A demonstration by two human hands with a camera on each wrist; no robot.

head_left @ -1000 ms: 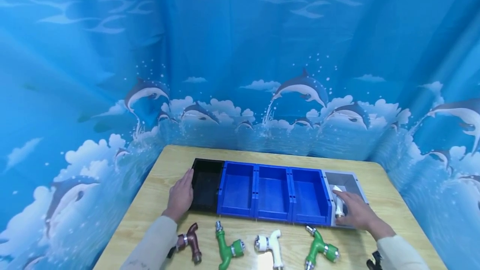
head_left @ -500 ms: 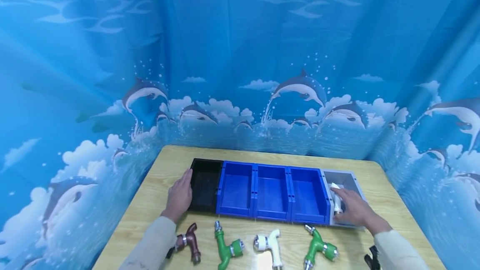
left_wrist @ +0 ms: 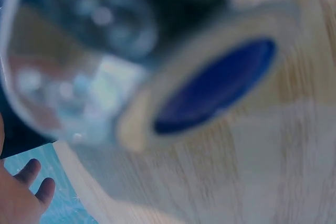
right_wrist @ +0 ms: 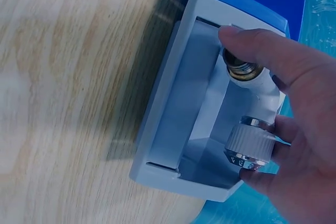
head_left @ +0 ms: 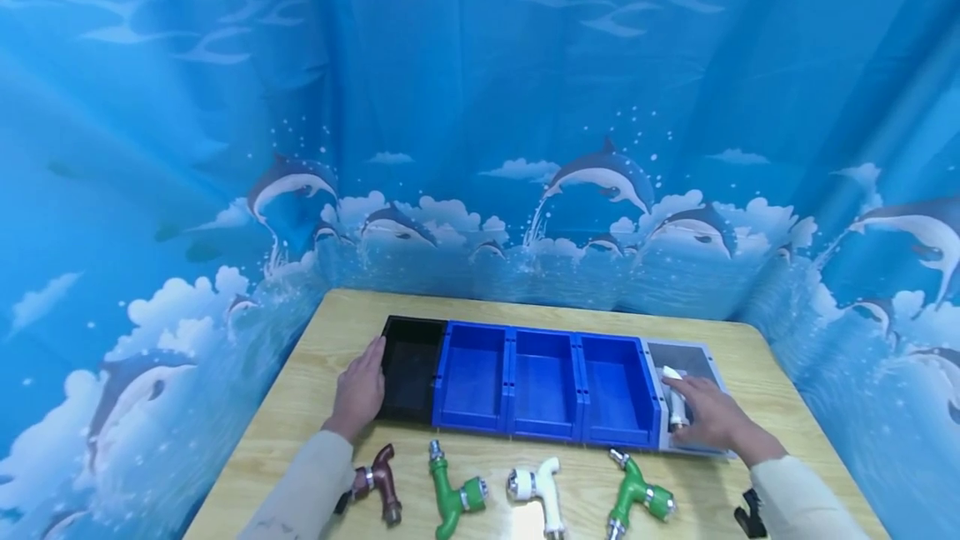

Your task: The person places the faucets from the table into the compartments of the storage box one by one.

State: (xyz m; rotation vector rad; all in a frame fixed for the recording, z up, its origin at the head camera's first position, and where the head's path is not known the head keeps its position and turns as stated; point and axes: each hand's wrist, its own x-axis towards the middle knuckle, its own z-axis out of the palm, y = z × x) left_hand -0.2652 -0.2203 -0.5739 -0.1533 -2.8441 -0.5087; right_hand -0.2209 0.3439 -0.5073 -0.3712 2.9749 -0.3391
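Observation:
My right hand (head_left: 708,413) reaches into the grey bin (head_left: 726,390) at the right end of the row and holds a white tap (head_left: 677,408). In the right wrist view the thumb lies by the tap's brass threaded end (right_wrist: 242,71), with fingers behind the spout and ribbed knob (right_wrist: 251,142). The tap's far part is hidden by the hand. At the other end, my left hand (head_left: 360,386) rests against the left side of the black bin (head_left: 411,415), fingers extended. Part of that hand (left_wrist: 21,198) also shows low in the left wrist view.
Three blue bins (head_left: 543,432) stand between the black and grey ones. Along the front lie a brown tap (head_left: 386,486), a green tap (head_left: 448,494), another white tap (head_left: 550,498) and a second green tap (head_left: 633,490). A blurred shiny object (left_wrist: 68,87) fills much of the left wrist view.

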